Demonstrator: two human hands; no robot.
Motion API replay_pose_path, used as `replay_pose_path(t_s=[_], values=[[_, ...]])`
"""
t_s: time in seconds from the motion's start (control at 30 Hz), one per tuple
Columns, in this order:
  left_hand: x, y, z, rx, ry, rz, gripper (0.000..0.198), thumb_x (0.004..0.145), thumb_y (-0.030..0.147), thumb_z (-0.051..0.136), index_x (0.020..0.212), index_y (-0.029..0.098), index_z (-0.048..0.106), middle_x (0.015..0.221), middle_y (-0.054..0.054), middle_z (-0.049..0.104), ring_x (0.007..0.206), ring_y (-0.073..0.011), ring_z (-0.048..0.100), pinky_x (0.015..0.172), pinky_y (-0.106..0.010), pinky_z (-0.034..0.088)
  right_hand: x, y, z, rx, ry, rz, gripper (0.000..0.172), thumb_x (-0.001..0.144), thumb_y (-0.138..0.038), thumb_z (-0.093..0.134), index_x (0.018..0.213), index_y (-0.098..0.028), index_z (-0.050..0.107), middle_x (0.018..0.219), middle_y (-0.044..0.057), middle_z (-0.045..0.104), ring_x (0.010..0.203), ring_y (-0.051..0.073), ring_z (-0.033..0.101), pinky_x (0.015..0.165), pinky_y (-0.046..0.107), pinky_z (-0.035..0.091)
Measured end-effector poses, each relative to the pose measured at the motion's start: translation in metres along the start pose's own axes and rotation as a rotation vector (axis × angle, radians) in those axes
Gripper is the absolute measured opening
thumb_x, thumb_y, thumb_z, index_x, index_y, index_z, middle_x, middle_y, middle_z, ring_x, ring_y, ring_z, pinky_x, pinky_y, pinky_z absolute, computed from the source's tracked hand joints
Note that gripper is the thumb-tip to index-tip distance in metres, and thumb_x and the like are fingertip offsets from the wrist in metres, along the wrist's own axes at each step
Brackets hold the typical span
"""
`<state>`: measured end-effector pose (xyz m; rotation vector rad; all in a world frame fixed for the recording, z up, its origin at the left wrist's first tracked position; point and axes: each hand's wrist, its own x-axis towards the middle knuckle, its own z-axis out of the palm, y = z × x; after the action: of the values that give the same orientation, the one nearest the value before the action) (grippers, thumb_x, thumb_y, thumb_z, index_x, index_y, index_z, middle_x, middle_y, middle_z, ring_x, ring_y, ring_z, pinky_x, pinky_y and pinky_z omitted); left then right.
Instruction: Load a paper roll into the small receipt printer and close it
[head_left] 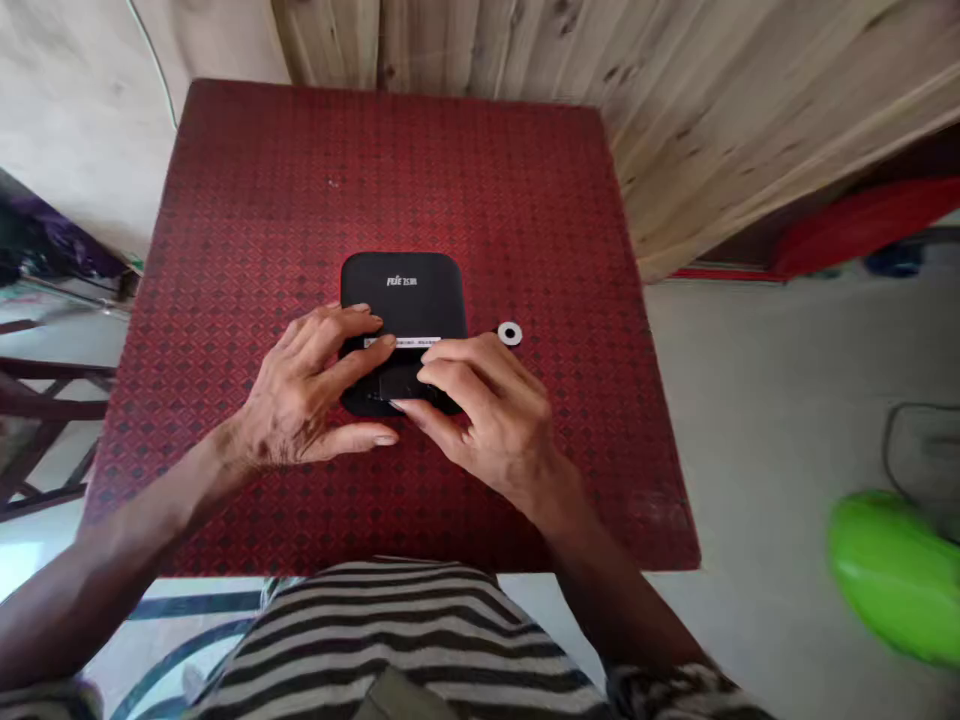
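On the red table a flat black device (405, 310) with rounded corners lies in front of me. Pale lettering marks its far part, and a narrow white label strip runs across its middle. My left hand (304, 385) rests over its left side with spread fingers, the fingertips touching its surface and the thumb held apart near the front edge. My right hand (487, 405) is closed in a pinch at the near right part, on a small dark flat piece (397, 383); whether this piece is loose or attached I cannot tell. Fingers hide parts of the device.
A small white ring-shaped thing with a dark centre (510, 333) lies right of the device. The patterned red table (525, 200) meets wooden panelling (487, 45) at the back. A dark wooden chair (45, 430) stands left; a bright green object (896, 575) sits on the floor at right.
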<state>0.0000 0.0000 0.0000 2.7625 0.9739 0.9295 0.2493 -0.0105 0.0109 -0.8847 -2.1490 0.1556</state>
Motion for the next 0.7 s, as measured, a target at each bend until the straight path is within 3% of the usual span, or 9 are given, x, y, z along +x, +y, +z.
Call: replay_pose_path(t_s=[0.13, 0.3, 0.43, 0.53, 0.7], values=[[-0.002, -0.002, 0.005, 0.0, 0.019, -0.002, 0.076, 0.097, 0.073, 0.06, 0.143, 0.012, 0.062, 0.137, -0.023, 0.066, 0.134, -0.0392, 0.064, 0.113, -0.058, 0.055, -0.004, -0.003, -0.001, 0.02, 0.012, 0.038, 0.018, 0.099, -0.032, 0.075, 0.105, -0.023, 0.061, 0.102, 0.007, 0.076, 0.095, 0.023, 0.072, 0.086, 0.039, 0.063], [-0.003, 0.001, 0.005, -0.027, -0.006, -0.029, 0.076, 0.099, 0.073, 0.057, 0.15, 0.016, 0.057, 0.141, -0.021, 0.063, 0.14, -0.0377, 0.06, 0.118, -0.058, 0.051, -0.016, -0.005, -0.006, 0.074, 0.106, 0.117, 0.033, 0.098, -0.037, 0.077, 0.125, -0.022, 0.062, 0.114, 0.011, 0.076, 0.102, 0.024, 0.073, 0.088, 0.042, 0.063], [-0.014, 0.013, 0.001, -0.039, 0.061, -0.139, 0.07, 0.102, 0.067, 0.057, 0.15, 0.017, 0.057, 0.146, -0.021, 0.06, 0.14, -0.0344, 0.06, 0.116, -0.052, 0.055, -0.042, -0.007, -0.006, 0.109, 0.245, 0.27, 0.017, 0.103, -0.029, 0.067, 0.119, -0.024, 0.066, 0.1, 0.005, 0.073, 0.083, 0.018, 0.069, 0.075, 0.033, 0.06], [-0.031, 0.02, 0.003, 0.04, 0.188, -0.178, 0.064, 0.096, 0.059, 0.072, 0.147, 0.021, 0.061, 0.139, -0.016, 0.064, 0.129, -0.0295, 0.066, 0.109, -0.044, 0.06, -0.065, -0.01, 0.006, 0.162, 0.285, 0.437, 0.01, 0.106, -0.027, 0.058, 0.113, -0.025, 0.066, 0.093, 0.002, 0.069, 0.074, 0.015, 0.067, 0.068, 0.029, 0.057], [-0.052, 0.02, 0.016, 0.122, 0.224, -0.124, 0.064, 0.092, 0.04, 0.082, 0.148, 0.019, 0.06, 0.134, -0.017, 0.068, 0.121, -0.0289, 0.069, 0.101, -0.04, 0.063, -0.082, -0.012, 0.035, 0.259, 0.196, 0.555, 0.028, 0.109, -0.041, 0.053, 0.131, -0.024, 0.059, 0.091, 0.0, 0.062, 0.07, 0.015, 0.062, 0.066, 0.03, 0.057]])
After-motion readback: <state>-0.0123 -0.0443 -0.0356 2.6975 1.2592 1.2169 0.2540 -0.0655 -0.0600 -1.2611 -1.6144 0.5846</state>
